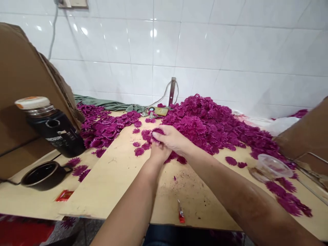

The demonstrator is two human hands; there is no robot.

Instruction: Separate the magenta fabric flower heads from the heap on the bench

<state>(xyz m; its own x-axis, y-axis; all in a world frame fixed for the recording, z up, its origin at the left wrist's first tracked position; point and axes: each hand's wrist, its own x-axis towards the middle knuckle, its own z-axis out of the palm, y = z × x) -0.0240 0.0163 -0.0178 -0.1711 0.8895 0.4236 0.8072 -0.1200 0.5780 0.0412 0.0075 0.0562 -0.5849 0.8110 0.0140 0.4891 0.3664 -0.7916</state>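
Note:
My two hands meet over the table in the middle of the view. My right hand [175,138] is closed, its thumb pressed on a purple fringed flower piece [157,131]. Just beneath, my left hand [160,152] touches the right one. Its fingers look curled but are largely covered, so what they hold cannot be made out. Several loose flower pieces [139,151] lie beside the hands. A big heap of the same purple pieces [200,119] rises behind my right hand, and a smaller pile [107,131] lies to the left.
A black vacuum bottle [57,131] and a dark mug [44,176] stand at left by a cardboard box [28,89]. Small red-handled snips [180,213] lie near the table's front edge. A clear plastic bowl [274,165] sits at right. White tiled wall [230,51] closes the back.

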